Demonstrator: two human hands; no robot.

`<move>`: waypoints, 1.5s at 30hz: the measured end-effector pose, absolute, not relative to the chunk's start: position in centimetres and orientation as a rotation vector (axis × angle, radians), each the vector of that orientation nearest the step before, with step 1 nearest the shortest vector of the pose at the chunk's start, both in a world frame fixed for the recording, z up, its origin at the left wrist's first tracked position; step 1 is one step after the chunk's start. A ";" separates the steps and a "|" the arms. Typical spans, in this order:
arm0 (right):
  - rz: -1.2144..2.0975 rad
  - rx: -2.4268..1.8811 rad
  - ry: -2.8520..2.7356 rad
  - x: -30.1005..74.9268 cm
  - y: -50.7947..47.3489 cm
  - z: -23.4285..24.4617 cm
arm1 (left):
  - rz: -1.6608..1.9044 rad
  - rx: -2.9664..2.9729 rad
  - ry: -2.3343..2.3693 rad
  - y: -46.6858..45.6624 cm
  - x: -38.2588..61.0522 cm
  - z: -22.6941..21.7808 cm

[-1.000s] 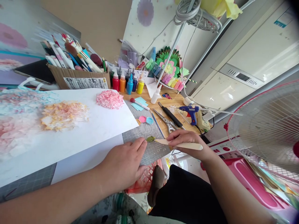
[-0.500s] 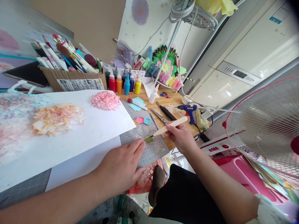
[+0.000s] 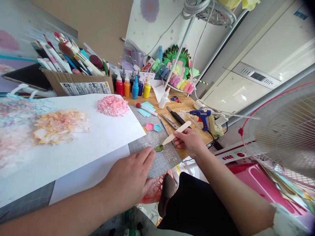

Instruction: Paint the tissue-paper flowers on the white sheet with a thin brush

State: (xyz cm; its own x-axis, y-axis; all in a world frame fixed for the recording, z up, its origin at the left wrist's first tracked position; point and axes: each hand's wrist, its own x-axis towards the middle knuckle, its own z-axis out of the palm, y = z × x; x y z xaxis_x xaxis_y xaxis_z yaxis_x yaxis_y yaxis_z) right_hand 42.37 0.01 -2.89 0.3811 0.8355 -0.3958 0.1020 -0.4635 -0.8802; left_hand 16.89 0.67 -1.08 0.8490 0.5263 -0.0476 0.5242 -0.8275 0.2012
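Observation:
My right hand (image 3: 189,141) pinches a pale wooden craft stick (image 3: 180,129). The stick's lower tip dips into dark olive-green paint (image 3: 159,148) in one well of a clear flower-shaped paint palette (image 3: 153,137). Pink paint (image 3: 149,126) and light blue paint (image 3: 157,127) fill other wells, and some orange shows at the palette's left. My left hand (image 3: 129,173) lies with its fingers stretched out and thumb apart; its fingertips are at the palette's near edge, beside the green well. Whether they press on the palette I cannot tell. Beneath the palette is a grey cutting mat (image 3: 169,159).
White paper (image 3: 110,141) on the left carries piles of pink and orange shreds (image 3: 61,126). Scissors (image 3: 169,122), a black-handled tool (image 3: 179,118) and a blue glue gun (image 3: 201,115) lie beyond my right hand. Paint bottles (image 3: 135,88) stand behind; a fan (image 3: 283,131) is at right.
The craft stick's upper end has swung slightly left and up while its tip stays at the green paint. The whole view has shifted slightly; my left hand remains beside the palette.

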 end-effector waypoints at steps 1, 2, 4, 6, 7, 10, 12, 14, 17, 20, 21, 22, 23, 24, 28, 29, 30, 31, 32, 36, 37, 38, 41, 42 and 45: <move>1.134 -1.825 -0.838 42.5 0.0 -2.9 | 0.011 2.814 0.807 0.7 16.9 -1.1; 1.117 -1.815 -0.867 42.5 -0.1 -2.9 | 0.009 2.807 0.808 0.7 16.9 -1.1; 1.051 -1.785 -0.951 42.7 -0.2 -2.9 | 0.021 2.782 0.816 0.8 16.8 -1.2; 0.935 -1.739 -1.079 42.7 -0.6 -2.8 | 0.075 2.730 0.833 0.9 16.6 -1.3; 0.858 -1.709 -1.163 42.6 -0.9 -2.6 | 0.133 2.687 0.830 1.0 16.4 -1.3; 0.559 -1.573 -1.485 41.5 -2.2 -1.4 | 0.404 2.418 0.779 1.0 16.0 -1.1; 0.321 -1.430 -1.735 40.2 -3.3 -0.2 | 0.498 2.068 0.768 0.7 15.9 -0.9; 0.084 -1.255 -1.976 38.8 -4.4 1.1 | 0.465 1.620 0.768 0.3 16.1 -0.8; -0.218 -1.046 -2.242 36.9 -5.5 2.5 | 0.484 1.135 0.667 -0.4 16.5 -0.8; -0.418 -0.961 -2.357 35.5 -5.8 2.9 | 0.479 0.927 0.621 -0.9 16.9 -0.7; -0.459 -0.956 -2.371 35.1 -5.8 2.8 | 0.468 0.887 0.625 -1.0 17.0 -0.5; -0.486 -0.958 -2.377 34.7 -5.7 2.7 | 0.463 0.849 0.632 -1.1 17.1 -0.4; -0.500 -0.967 -2.378 34.3 -5.7 2.4 | 0.460 0.816 0.637 -1.2 17.1 -0.2; -0.503 -0.979 -2.376 34.1 -5.6 2.2 | 0.460 0.794 0.638 -1.3 17.1 -0.1; -0.452 -0.988 -2.358 34.3 -5.1 1.7 | 0.484 0.890 0.683 -1.3 16.9 0.0; -0.437 -0.983 -2.336 34.8 -4.8 1.7 | 0.484 0.927 0.699 -1.3 16.8 -0.1; -0.425 -0.987 -2.292 35.4 -4.6 1.8 | 0.483 0.958 0.716 -1.2 16.7 -0.2; -0.416 -1.007 -2.226 36.2 -4.4 1.9 | 0.479 0.980 0.734 -1.2 16.6 -0.3; -0.408 -1.041 -2.142 36.9 -4.2 2.1 | 0.477 0.996 0.751 -1.1 16.5 -0.4; -0.309 -1.214 -1.929 38.9 -4.3 2.4 | 0.471 1.081 0.837 -1.0 16.3 -0.4; -0.256 -1.254 -1.944 39.0 -4.4 2.2 | 0.459 1.106 0.855 -0.9 16.2 -0.3; -0.197 -1.299 -1.967 39.1 -4.5 2.0 | 0.442 1.135 0.872 -0.8 16.0 -0.2; -0.046 -1.478 -1.963 39.8 -4.5 1.1 | 0.369 1.246 0.910 -0.2 15.6 0.3; -0.014 -1.545 -1.934 40.3 -4.4 0.8 | 0.348 1.287 0.925 0.0 15.5 0.5; 0.066 -1.713 -1.870 42.3 -3.9 0.2 | 0.306 1.404 0.973 0.8 15.2 0.7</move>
State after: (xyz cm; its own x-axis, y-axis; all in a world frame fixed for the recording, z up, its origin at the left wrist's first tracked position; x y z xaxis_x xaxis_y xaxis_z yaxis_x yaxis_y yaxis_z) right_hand 42.27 -3.93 0.19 0.0080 0.9219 0.3873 0.8925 0.1681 -0.4186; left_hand 15.21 0.83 0.71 0.5980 0.7018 -0.3871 0.3538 0.2023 0.9132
